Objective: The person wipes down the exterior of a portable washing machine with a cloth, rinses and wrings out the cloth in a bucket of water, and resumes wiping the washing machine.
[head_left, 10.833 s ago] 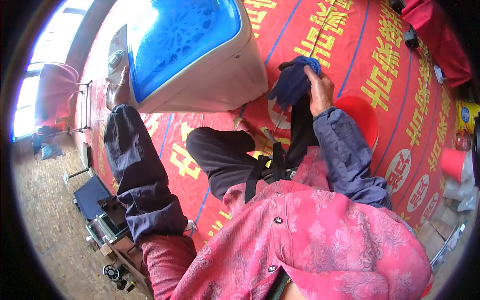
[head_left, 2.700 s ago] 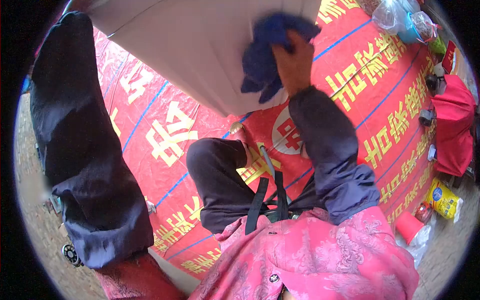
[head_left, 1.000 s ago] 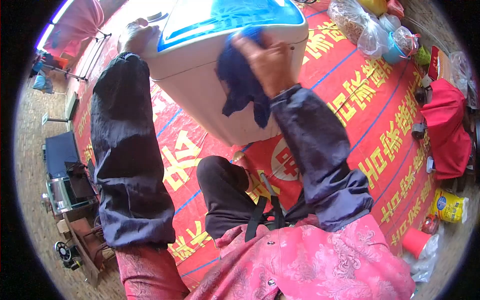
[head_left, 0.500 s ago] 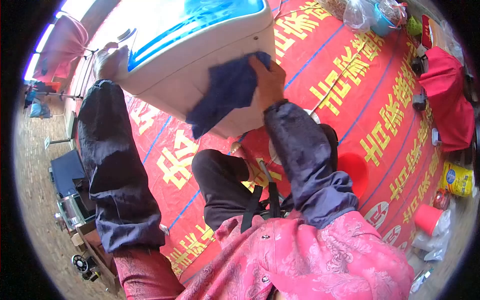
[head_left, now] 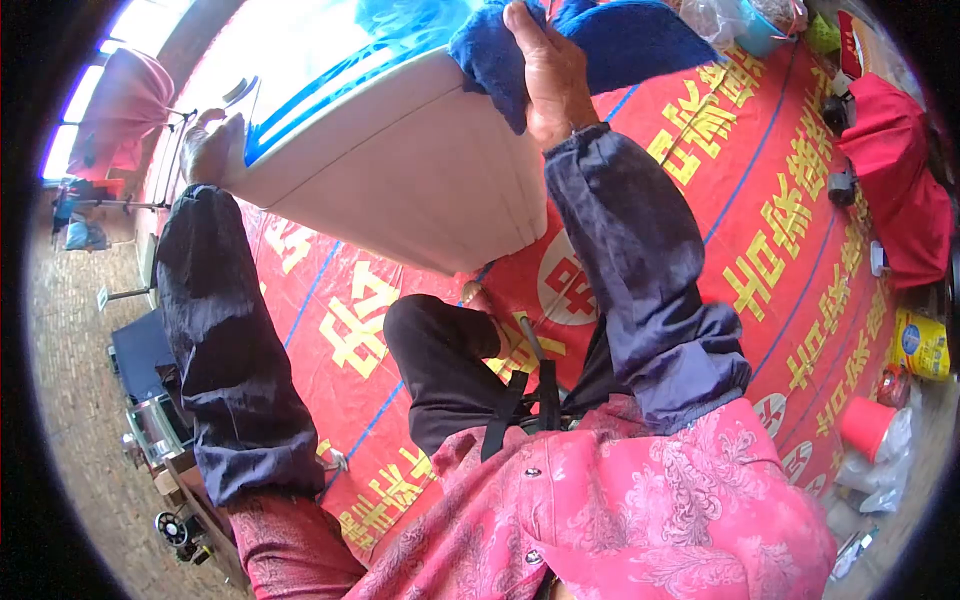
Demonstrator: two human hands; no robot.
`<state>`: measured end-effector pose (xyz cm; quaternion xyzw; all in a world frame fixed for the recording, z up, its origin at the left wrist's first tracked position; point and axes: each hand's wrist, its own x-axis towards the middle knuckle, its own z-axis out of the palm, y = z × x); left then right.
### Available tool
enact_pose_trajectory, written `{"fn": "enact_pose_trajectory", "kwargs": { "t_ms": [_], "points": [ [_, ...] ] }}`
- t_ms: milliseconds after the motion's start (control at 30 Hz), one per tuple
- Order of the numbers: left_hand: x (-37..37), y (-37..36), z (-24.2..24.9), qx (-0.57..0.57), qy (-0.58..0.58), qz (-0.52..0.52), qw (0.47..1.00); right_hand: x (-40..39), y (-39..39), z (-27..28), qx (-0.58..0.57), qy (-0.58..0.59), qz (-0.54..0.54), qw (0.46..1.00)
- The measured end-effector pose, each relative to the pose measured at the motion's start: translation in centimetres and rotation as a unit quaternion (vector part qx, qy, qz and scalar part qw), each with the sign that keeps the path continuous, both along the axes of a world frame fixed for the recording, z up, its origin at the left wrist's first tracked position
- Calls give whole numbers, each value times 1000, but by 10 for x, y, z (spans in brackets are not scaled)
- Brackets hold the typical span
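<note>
Head camera is showing me the right hand point(head_left: 557, 85) gripping a blue cloth point(head_left: 488, 55) at the white appliance point(head_left: 400, 170)'s corner, the left hand point(head_left: 207, 152) touching another, its grip and overall progress unclear.

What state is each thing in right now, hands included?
Left hand: at the casing's corner, grip unclear
Right hand: closed on blue cloth
Blue cloth: held, partly bunched, one end flared out
White casing: standing on the sheet
Blue lid: looks shut, partly out of frame
Red printed sheet: spread out, creased
Pink cloth: hanging
</note>
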<state>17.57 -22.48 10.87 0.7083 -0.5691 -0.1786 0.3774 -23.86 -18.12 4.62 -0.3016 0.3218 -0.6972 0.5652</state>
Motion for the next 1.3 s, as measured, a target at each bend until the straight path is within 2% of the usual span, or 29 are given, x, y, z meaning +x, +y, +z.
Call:
{"fn": "enact_pose_trajectory", "kwargs": {
  "t_ms": [33,67,200,333,367,433,500,567,667,700,800,933,1000,1100,1200,1233,1300],
  "points": [
    [-7,3,4,2,-7,1,1000,2,-5,-3,14,-37,-20,999],
    [-14,7,9,3,-14,2,1000,-3,-4,-9,44,-113,43,992],
    [-26,17,9,-22,-63,-38,997,-6,-1,-18,65,-145,60,985],
    [-16,11,5,-6,15,-21,1000,-10,-11,-50,71,-223,80,969],
    [-9,6,3,1,57,-21,998,-16,-3,-58,122,-194,81,970],
    [-1,4,-1,6,114,-24,993,-30,-7,-130,182,-201,87,959],
    [1,5,-5,5,142,-31,989,-41,13,-177,322,-132,40,937],
    [-15,17,-5,-13,125,-18,992,-53,50,-207,314,-97,18,944],
    [-23,39,-10,-31,125,5,992,-75,94,-185,328,-111,5,938],
    [-26,47,-13,-33,129,12,991,-85,105,-167,345,-123,37,930],
    [-45,78,-13,-18,81,48,995,-111,127,-133,282,-107,14,953],
    [-43,105,-27,-32,-3,63,997,-155,143,-86,211,-115,51,969],
    [-45,116,-31,-28,-101,80,991,-167,151,-65,190,-89,22,978],
    [-67,139,-28,-21,-224,124,966,-173,163,-51,157,-41,3,987],
    [-84,159,-31,-21,-238,156,958,-179,175,-52,162,-39,39,985],
    [-86,165,-32,-16,-196,151,969,-180,179,-52,166,-42,55,984],
    [-71,161,-43,-29,-247,155,956,-178,182,-49,156,-44,36,986]
  ]
}}
